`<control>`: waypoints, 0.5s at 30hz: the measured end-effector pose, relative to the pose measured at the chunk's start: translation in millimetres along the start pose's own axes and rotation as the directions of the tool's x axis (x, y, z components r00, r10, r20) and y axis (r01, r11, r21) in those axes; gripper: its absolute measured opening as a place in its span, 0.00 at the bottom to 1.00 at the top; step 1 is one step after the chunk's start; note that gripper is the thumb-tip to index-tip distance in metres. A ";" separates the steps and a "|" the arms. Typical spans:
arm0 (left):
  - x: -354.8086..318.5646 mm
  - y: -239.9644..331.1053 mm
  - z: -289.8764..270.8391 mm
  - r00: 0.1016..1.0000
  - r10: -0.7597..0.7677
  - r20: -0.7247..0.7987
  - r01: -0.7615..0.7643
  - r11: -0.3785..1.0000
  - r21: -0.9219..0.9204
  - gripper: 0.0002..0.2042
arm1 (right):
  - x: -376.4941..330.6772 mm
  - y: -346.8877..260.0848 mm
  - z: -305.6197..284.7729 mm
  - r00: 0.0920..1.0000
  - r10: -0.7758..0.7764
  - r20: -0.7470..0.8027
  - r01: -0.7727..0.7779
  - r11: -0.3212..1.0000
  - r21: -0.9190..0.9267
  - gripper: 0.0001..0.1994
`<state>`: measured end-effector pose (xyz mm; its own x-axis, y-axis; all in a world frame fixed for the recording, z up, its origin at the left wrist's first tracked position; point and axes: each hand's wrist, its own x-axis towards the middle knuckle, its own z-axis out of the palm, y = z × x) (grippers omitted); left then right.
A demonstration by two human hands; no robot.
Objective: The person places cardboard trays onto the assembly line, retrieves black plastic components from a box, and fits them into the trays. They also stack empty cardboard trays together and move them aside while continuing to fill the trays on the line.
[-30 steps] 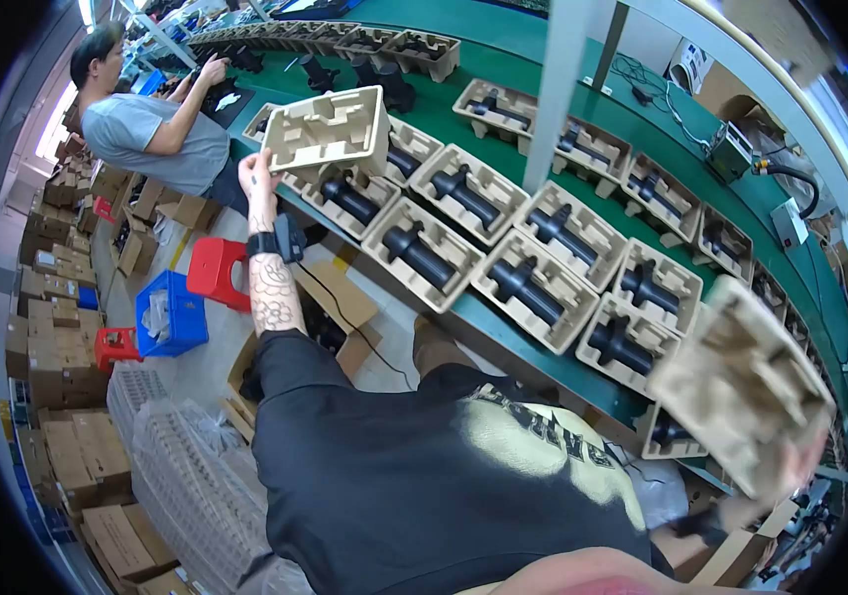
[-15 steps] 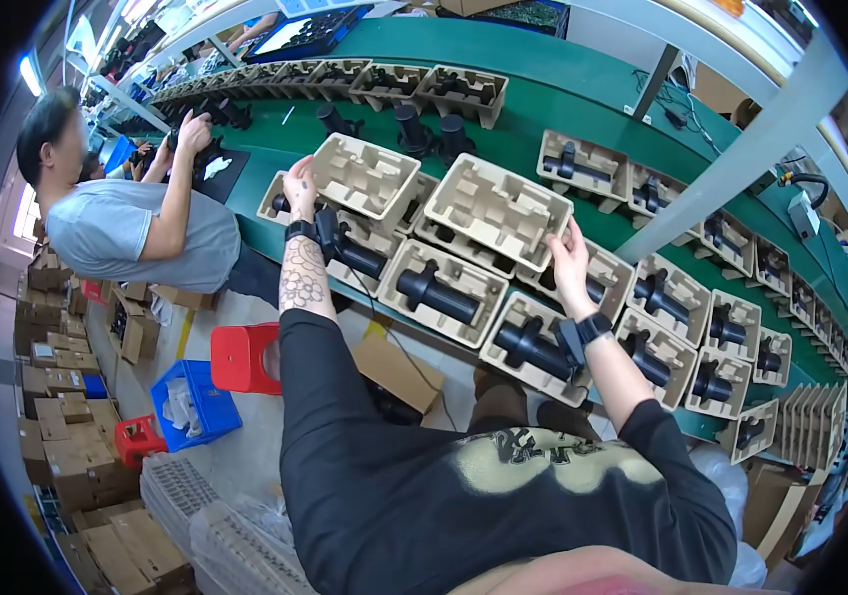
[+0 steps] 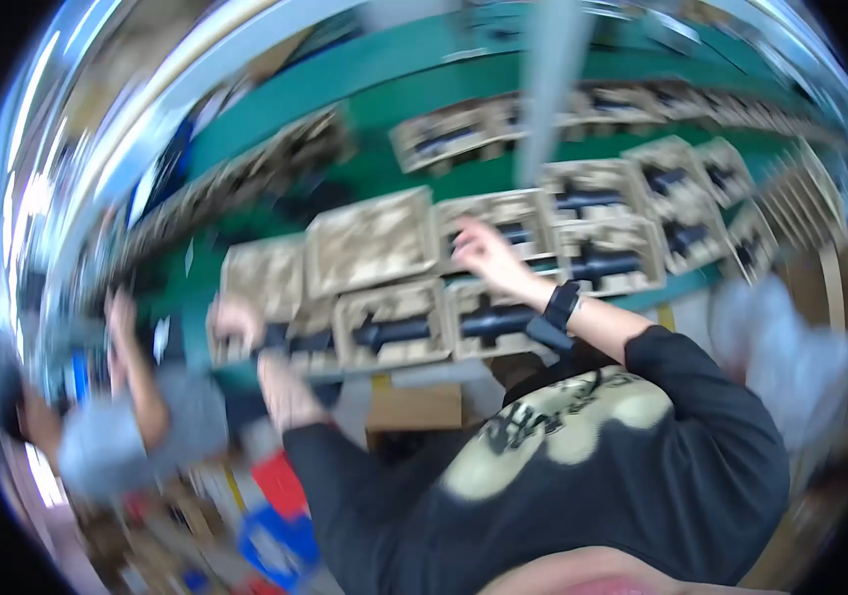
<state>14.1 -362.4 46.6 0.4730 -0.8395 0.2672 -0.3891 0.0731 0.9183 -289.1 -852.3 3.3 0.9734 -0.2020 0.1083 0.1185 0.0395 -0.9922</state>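
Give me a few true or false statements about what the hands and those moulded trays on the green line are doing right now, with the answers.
1. The right hand is over the pulp trays on the green conveyor. True.
2. The right wrist is bare. False: it wears a dark wristband.
3. The left hand is at the left end of the near row of trays. True.
4. Every tray is empty. False: several hold dark tube-shaped parts.
5. The person wears a white shirt. False: the shirt is black with a pale print.
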 end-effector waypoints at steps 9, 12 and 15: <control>173.7 115.1 485.6 0.710 0.003 -0.704 0.162 0.973 0.167 0.18 | -238.2 -193.4 -442.5 0.186 -0.560 -0.807 0.171 0.828 -0.535 0.10; 279.6 165.8 608.9 0.950 -0.308 -0.050 0.288 0.926 -0.245 0.18 | -325.6 -220.1 -610.4 -0.145 -0.507 -0.850 -0.033 0.861 -0.508 0.10; 385.6 208.4 696.5 0.871 -0.254 0.421 0.300 0.953 -0.044 0.18 | -390.0 -217.9 -769.1 -0.134 -0.492 -0.860 -0.301 0.847 -0.438 0.12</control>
<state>-435.1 -1045.8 137.5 0.1778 -0.9763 -0.1236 -0.1941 -0.1580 0.9682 -845.3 -1534.8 129.2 -0.3573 -0.8341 0.4203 -0.2781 -0.3346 -0.9004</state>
